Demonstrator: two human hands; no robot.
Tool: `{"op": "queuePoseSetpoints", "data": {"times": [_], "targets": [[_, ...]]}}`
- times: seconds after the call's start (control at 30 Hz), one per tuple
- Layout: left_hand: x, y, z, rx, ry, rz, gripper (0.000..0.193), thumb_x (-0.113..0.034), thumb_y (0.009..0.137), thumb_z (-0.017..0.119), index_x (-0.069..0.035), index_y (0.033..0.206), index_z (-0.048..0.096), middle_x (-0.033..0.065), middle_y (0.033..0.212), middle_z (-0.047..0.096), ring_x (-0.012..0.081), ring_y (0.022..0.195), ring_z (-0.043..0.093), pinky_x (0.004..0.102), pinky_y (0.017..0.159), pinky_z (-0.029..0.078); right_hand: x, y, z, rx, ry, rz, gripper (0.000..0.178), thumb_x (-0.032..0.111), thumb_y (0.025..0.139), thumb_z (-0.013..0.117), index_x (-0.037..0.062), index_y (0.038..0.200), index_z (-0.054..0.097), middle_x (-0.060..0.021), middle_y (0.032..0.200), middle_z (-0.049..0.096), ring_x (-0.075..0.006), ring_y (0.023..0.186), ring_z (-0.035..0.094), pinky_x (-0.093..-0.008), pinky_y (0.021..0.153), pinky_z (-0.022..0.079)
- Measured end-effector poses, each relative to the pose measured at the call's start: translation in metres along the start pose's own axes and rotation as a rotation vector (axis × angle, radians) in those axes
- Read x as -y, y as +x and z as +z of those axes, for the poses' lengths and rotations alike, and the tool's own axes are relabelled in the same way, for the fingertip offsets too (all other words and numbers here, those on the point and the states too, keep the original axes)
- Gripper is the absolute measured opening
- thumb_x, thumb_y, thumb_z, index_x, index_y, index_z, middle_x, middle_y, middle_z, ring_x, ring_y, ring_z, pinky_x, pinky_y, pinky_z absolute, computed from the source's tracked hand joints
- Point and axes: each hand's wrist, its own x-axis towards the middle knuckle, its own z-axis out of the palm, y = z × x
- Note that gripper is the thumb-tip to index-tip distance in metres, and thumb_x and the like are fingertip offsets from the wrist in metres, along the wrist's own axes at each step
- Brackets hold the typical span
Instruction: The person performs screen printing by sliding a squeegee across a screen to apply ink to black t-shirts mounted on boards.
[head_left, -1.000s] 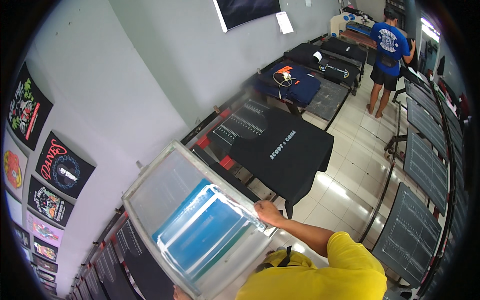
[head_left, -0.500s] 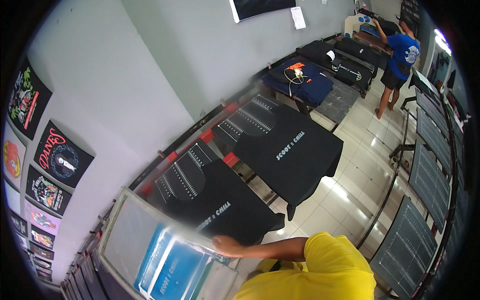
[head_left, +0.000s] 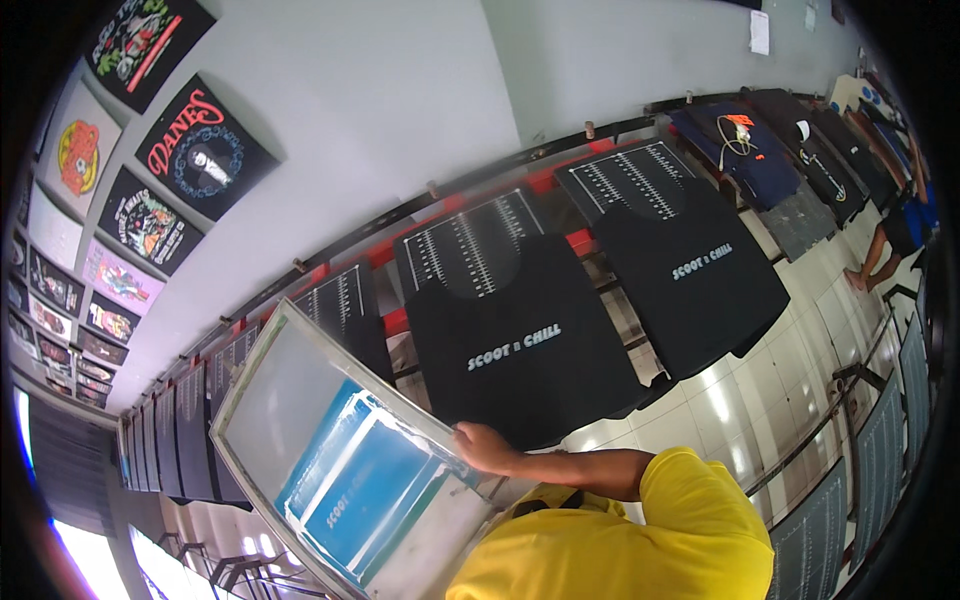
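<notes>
My right hand [head_left: 486, 448] is closed around the right edge of a screen printing frame [head_left: 396, 392], held tilted. Its mesh carries a blue stencil area [head_left: 350, 500] with pale bands around it and small lettering in the middle. My left hand is out of the picture. Just right of the frame, a black shirt [head_left: 510, 385] with pale blue-white lettering lies on a dark pallet with white ruled marks [head_left: 465, 240]. A second black shirt [head_left: 690, 290] with the same print lies on the pallet further right. Behind the frame, another marked pallet [head_left: 348, 315] is partly hidden.
A dark rail [head_left: 540, 155] runs along the wall behind the pallets. Folded dark garments [head_left: 740, 160], with a cable on top, lie at the back right. Another person [head_left: 905, 225] stands at the far right. More pallets [head_left: 880, 480] line the right side; printed posters [head_left: 205, 150] hang at left.
My view has turned, and the wall and pallets have shifted in it. The frame, still in my right hand, has moved left off the nearer shirt, whose print now shows fully.
</notes>
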Motion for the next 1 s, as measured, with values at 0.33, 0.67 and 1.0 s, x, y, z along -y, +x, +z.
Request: {"op": "queuePoseSetpoints", "data": {"times": [0.33,0.67,1.0], "targets": [[0.03,0.147,-0.038,0.032,0.051,0.1,0.05,-0.039,0.1,0.057,0.008,0.117,0.056,0.0171,0.107,0.059,0.0275,0.093,0.057,0.0436,0.075,0.049,0.02,0.005,0.067,-0.09,-0.091,0.091,0.032,0.024,0.098,0.045,-0.0042,0.099,0.06,-0.0294,0.091,0.064,-0.048,0.091,0.062,-0.0516,0.08,0.048],[0.028,0.335,-0.005,0.367,0.26,0.363,0.052,-0.042,0.099,0.053,0.003,0.076,0.064,0.0038,0.063,0.056,0.0134,0.058,0.044,0.0351,0.053,0.036,0.043,-0.008,0.132,-0.366,-0.085,0.256,0.038,0.028,0.096,0.046,-0.0036,0.101,0.067,-0.0293,0.096,0.068,-0.0459,0.095,0.065,-0.0478,0.085,0.05],[0.005,0.356,0.065,0.577,0.226,0.382,0.048,-0.038,0.098,0.06,0.009,0.097,0.069,0.0078,0.081,0.065,0.0164,0.078,0.055,0.0362,0.074,0.045,0.007,-0.037,0.138,-0.628,-0.042,0.329,0.035,0.02,0.094,0.052,-0.0087,0.107,0.067,-0.0173,0.092,0.072,-0.0228,0.083,0.067,-0.0339,0.075,0.051]]}}
